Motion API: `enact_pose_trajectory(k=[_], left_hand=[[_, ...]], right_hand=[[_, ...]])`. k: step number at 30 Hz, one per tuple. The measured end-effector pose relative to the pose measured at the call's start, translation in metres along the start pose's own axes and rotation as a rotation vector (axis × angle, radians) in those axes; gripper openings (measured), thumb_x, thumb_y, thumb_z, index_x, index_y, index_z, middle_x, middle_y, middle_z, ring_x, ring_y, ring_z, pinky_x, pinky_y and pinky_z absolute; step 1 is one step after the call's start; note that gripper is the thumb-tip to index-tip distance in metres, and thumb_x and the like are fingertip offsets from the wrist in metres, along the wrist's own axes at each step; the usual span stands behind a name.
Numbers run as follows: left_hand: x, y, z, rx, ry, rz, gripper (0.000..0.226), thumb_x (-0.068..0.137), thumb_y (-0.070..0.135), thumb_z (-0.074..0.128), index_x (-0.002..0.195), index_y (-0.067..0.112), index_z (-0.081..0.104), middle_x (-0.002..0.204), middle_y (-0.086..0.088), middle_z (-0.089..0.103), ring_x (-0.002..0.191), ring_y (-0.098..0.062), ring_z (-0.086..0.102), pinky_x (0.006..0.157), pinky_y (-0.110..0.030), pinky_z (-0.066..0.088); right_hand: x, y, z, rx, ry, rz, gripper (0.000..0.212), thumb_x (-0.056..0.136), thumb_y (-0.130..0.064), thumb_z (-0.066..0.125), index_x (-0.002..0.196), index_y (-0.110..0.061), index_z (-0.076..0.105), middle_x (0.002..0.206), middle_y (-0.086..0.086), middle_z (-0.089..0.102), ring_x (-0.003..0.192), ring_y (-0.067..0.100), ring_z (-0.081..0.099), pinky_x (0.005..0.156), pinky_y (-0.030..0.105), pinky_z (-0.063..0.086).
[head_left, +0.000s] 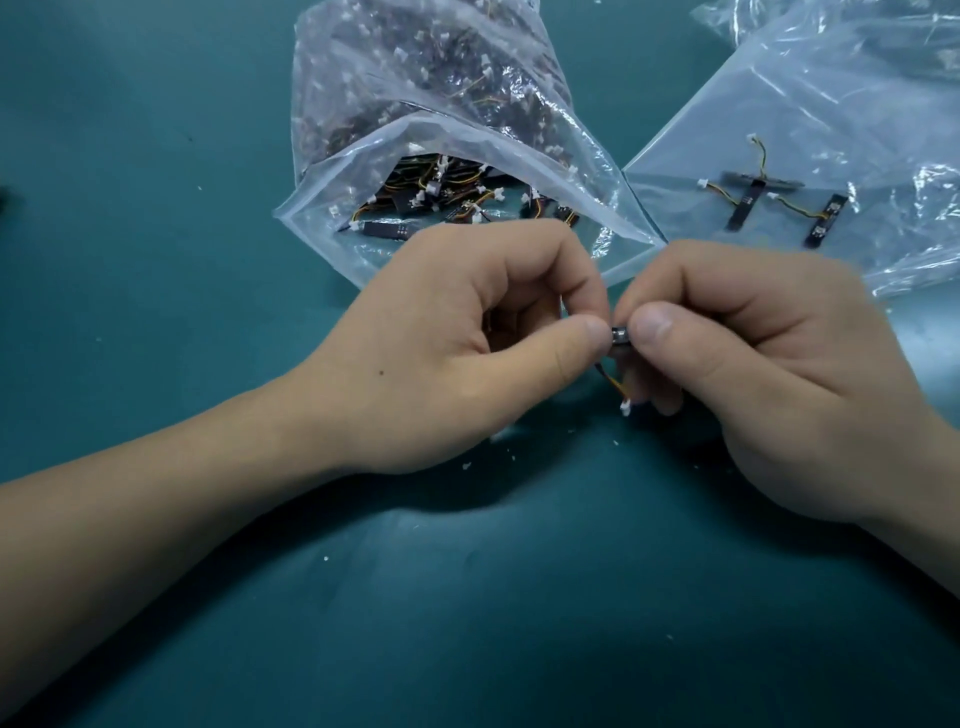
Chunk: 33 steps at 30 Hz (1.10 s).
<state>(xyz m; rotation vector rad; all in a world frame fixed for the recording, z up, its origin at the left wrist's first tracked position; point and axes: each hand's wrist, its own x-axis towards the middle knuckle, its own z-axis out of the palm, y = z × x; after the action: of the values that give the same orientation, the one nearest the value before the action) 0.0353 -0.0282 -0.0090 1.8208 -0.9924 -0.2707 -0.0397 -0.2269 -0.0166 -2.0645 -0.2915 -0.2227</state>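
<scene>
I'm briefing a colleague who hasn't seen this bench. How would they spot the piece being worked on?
On the green table, find the open clear bag of wired parts. Just before its mouth the left hand and right hand meet, pinching a small black part between them. It alone is held in fingers, its wire hanging to a white connector.

Left hand (467, 343) and right hand (769, 374) meet at fingertips, thumbs and forefingers pinching one small black part (621, 336); forearms bare.
</scene>
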Motion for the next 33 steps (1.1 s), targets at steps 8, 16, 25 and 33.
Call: enact_pose_trajectory(k=[8, 16, 25, 33], left_hand=[[0.0011, 0.0013, 0.0005, 0.048, 0.074, -0.007, 0.023, 0.097, 0.011, 0.055, 0.076, 0.009, 0.063, 0.056, -0.008, 0.051, 0.054, -0.025, 0.047, 0.052, -0.031, 0.038], [0.0003, 0.0027, 0.0013, 0.069, 0.069, -0.031, 0.023, 0.095, 0.008, 0.058, 0.072, 0.007, 0.064, 0.057, -0.003, 0.049, 0.052, -0.008, 0.041, 0.052, -0.017, 0.034], [0.0009, 0.0027, 0.0002, 0.089, 0.073, -0.045, 0.024, 0.094, 0.008, 0.058, 0.071, 0.006, 0.065, 0.057, -0.005, 0.051, 0.053, -0.013, 0.044, 0.052, -0.019, 0.036], [0.0009, 0.0026, 0.0016, 0.090, 0.064, -0.051, 0.023, 0.094, 0.009, 0.058, 0.073, 0.006, 0.065, 0.057, -0.003, 0.051, 0.052, -0.009, 0.043, 0.053, -0.017, 0.035]], right_hand=[[0.0018, -0.0001, 0.0017, -0.003, 0.115, 0.030, 0.023, 0.102, -0.034, 0.051, 0.086, -0.023, 0.064, 0.065, -0.002, 0.064, 0.052, 0.021, 0.056, 0.051, 0.035, 0.045], [-0.0001, -0.0059, 0.0016, -0.078, 0.018, 0.026, 0.028, 0.102, -0.031, 0.045, 0.086, -0.025, 0.067, 0.068, -0.008, 0.068, 0.060, 0.017, 0.061, 0.057, 0.023, 0.045], [0.0006, -0.0057, 0.0032, -0.112, 0.011, 0.030, 0.027, 0.102, -0.032, 0.045, 0.084, -0.026, 0.065, 0.069, -0.010, 0.068, 0.062, 0.015, 0.063, 0.058, 0.018, 0.044], [0.0003, -0.0066, 0.0022, -0.054, 0.010, 0.033, 0.026, 0.101, -0.032, 0.048, 0.084, -0.023, 0.067, 0.068, -0.008, 0.067, 0.061, 0.017, 0.062, 0.058, 0.020, 0.044]])
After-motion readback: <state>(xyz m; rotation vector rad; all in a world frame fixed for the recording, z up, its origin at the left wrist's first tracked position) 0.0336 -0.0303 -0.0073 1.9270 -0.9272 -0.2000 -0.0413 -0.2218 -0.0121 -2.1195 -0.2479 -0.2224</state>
